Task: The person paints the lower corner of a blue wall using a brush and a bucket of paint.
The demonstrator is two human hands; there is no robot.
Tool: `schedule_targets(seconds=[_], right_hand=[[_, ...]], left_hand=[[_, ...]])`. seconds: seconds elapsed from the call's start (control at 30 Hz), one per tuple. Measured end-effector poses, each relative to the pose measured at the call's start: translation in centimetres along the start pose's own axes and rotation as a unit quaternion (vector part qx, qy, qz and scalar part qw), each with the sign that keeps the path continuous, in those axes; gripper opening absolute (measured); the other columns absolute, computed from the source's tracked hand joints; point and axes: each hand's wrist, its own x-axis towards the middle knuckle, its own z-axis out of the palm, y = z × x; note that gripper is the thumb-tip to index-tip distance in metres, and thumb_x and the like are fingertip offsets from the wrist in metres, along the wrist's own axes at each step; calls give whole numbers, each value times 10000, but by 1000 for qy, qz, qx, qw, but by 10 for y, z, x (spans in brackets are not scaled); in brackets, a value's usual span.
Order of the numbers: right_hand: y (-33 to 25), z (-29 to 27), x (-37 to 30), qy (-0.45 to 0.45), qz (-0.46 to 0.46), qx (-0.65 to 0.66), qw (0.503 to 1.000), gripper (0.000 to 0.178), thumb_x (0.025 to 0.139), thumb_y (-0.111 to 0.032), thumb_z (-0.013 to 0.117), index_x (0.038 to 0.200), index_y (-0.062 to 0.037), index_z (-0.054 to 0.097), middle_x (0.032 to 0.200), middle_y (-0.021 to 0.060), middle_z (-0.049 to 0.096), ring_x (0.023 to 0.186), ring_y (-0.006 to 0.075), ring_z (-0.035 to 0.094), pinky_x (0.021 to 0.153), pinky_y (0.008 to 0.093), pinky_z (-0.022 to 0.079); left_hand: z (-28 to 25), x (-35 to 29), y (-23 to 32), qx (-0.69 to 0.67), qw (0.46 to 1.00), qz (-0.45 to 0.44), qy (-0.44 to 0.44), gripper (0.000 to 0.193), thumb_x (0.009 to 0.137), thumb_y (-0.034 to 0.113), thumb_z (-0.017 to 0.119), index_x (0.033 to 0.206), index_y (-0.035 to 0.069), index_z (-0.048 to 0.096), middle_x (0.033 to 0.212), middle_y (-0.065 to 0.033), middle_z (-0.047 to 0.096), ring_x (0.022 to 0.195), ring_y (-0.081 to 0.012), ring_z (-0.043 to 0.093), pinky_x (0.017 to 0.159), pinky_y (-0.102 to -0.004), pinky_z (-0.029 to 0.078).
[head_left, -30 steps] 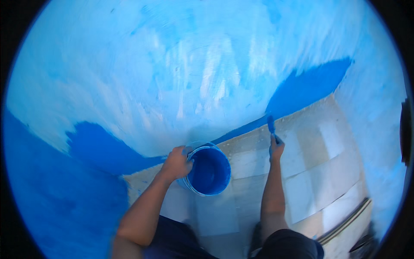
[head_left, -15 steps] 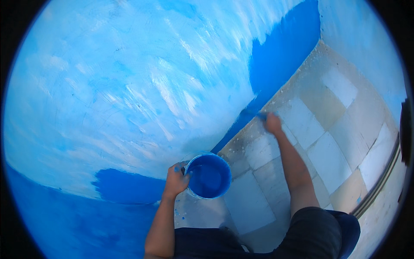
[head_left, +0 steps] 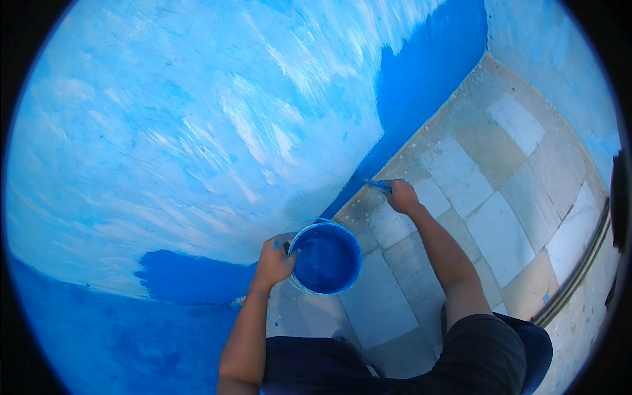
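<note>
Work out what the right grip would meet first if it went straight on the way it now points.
Led by its brush, the right grip would probably meet the wall first, at the dark blue strip along the floor. The brush tip looks close to it, but depth is unclear.

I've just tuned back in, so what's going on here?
A person's left hand grips a bucket of blue paint by its near-left side. The right hand holds a blue-coated paintbrush, its tip at the wall's lower edge, beside the tiled floor. Darker blue covers parts of the wall along the bottom; above, it's streaky light blue.
</note>
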Motion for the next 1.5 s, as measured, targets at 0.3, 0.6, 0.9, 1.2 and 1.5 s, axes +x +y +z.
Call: schedule_targets(seconds=[0.3, 0.6, 0.9, 1.2, 1.5], right_hand=[[37, -89, 60, 246, 200, 148, 937, 359, 883, -255, 627, 1167, -37, 647, 1115, 215, 647, 1047, 372, 610, 895, 462, 477], [-53, 65, -32, -63, -59, 50, 995, 277, 861, -196, 619, 1119, -103, 658, 1007, 190, 662, 995, 385, 611, 869, 484, 487], [-16, 9, 11, 211, 60, 92, 971, 282, 852, -204, 661, 1064, -23, 705, 1005, 241, 679, 885, 401, 657, 779, 453, 518], [-85, 119, -44, 155, 42, 135, 978, 241, 868, -201, 633, 945, 24, 675, 817, 255, 650, 768, 442, 622, 662, 499, 476], [-42, 55, -6, 135, -1, 63, 989, 211, 840, -197, 667, 1008, -81, 721, 900, 200, 689, 794, 411, 649, 701, 468, 512]], left_hand=[[-9, -12, -2, 35, 999, -28, 4, 307, 770, 63, 686, 1068, -10, 688, 692, -165, 610, 551, -261, 534, 556, -405, 435], [-18, -20, -8, 19, 998, -61, -18, 304, 769, 71, 675, 1062, -11, 684, 686, -171, 620, 572, -277, 568, 578, -424, 455], [-30, -40, -19, 22, 990, -138, -38, 354, 782, 101, 687, 1121, 3, 667, 776, -189, 673, 653, -280, 629, 637, -428, 499], [-41, -53, -27, 19, 993, -110, -33, 375, 786, 69, 676, 1157, 14, 668, 861, -198, 694, 696, -262, 650, 652, -407, 518], [-36, -49, -33, 5, 988, -150, -31, 387, 773, 69, 663, 1157, 25, 670, 813, -200, 687, 707, -291, 661, 698, -422, 520]])
